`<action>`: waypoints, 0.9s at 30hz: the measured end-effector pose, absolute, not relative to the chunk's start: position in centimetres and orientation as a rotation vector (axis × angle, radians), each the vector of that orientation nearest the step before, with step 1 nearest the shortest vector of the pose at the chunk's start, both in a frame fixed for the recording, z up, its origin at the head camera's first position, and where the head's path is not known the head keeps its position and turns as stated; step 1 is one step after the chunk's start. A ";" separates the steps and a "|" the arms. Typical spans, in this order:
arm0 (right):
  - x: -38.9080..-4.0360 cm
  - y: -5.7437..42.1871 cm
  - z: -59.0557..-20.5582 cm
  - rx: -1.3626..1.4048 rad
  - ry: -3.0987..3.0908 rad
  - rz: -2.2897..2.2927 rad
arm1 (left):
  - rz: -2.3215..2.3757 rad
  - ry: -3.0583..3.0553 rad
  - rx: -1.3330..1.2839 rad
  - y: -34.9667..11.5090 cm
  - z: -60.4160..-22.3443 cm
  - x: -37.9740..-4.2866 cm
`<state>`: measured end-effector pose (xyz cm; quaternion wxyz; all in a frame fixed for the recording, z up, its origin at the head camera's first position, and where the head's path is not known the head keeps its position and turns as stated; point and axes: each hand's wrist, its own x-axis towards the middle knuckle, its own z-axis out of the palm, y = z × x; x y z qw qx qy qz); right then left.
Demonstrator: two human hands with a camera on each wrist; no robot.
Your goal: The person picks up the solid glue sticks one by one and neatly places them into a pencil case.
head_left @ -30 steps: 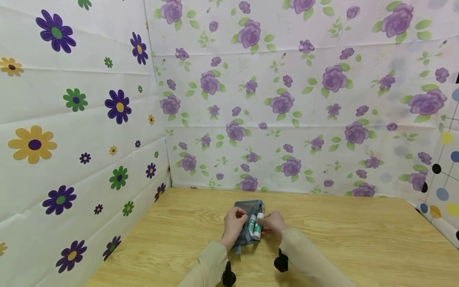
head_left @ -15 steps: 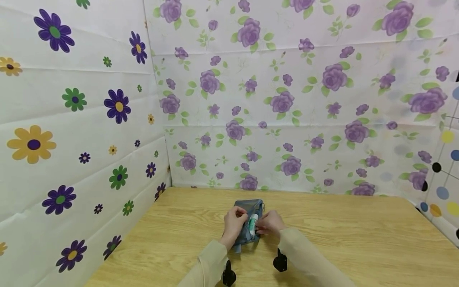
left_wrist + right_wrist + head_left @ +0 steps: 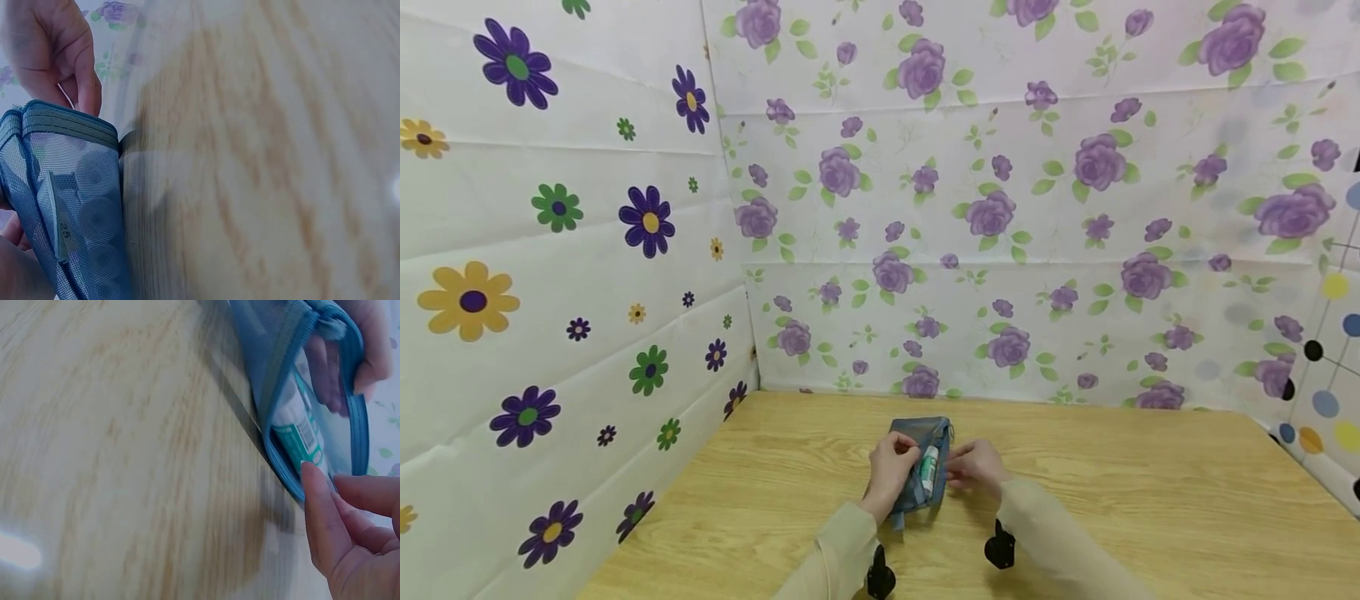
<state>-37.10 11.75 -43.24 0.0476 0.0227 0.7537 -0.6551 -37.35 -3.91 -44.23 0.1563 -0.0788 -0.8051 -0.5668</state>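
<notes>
A blue-grey mesh zipper pouch point(image 3: 917, 432) lies on the table, with its zippered mouth spread toward the right. Inside it sits a white glue stick with a green label point(image 3: 928, 471), its barcode visible in the right wrist view. Several round ends point(image 3: 97, 215) show faintly through the mesh in the left wrist view. My left hand point(image 3: 891, 471) pinches the pouch's upper rim and holds the mouth apart. At the right edge of the mouth is my right hand point(image 3: 977, 467), its thumb and index fingertips apart with nothing visible between them.
The wooden table point(image 3: 1112, 483) runs out to both sides of the pouch. Floral sheets point(image 3: 1045, 283) hang behind it, with another flowered sheet point(image 3: 587, 358) along the left. A small fabric tab point(image 3: 898, 522) sticks out at the pouch's near end.
A second glue stick, held by my right hand a second ago, has gone into the pouch out of sight. My right hand has since drawn slightly right. The left hand keeps its hold.
</notes>
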 end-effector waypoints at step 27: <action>-35.7 18.0 -41.2 0.075 2.323 -1.992 | -1.670 -2.312 -0.356 -3.5 -44.5 -37.5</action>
